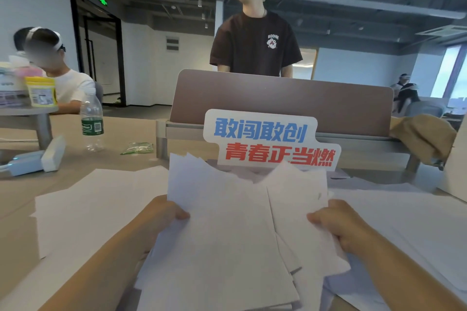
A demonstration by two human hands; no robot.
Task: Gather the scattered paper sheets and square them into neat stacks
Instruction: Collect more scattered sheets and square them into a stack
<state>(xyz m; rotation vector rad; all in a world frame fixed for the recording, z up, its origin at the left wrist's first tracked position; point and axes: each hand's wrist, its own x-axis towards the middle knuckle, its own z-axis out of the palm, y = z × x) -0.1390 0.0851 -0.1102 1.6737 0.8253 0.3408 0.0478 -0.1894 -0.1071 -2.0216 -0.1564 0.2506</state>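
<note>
An uneven bundle of white paper sheets [227,209] stands raised in front of me, its top edges jagged and out of line. My left hand [161,219] grips the bundle's left edge, thumb on the front. On the right edge my right hand [338,225] holds it the same way. More loose sheets [83,199] lie spread on the table to the left, and others [404,212] to the right. Several sheets [303,285] lie under the bundle near me.
A printed sign [267,139] leans on a brown desk divider [283,98]. A water bottle [92,121], a green wrapper [137,148] and white chargers [32,159] sit at the left. A tan cloth [424,136] lies at the right. One person stands behind the divider, another sits far left.
</note>
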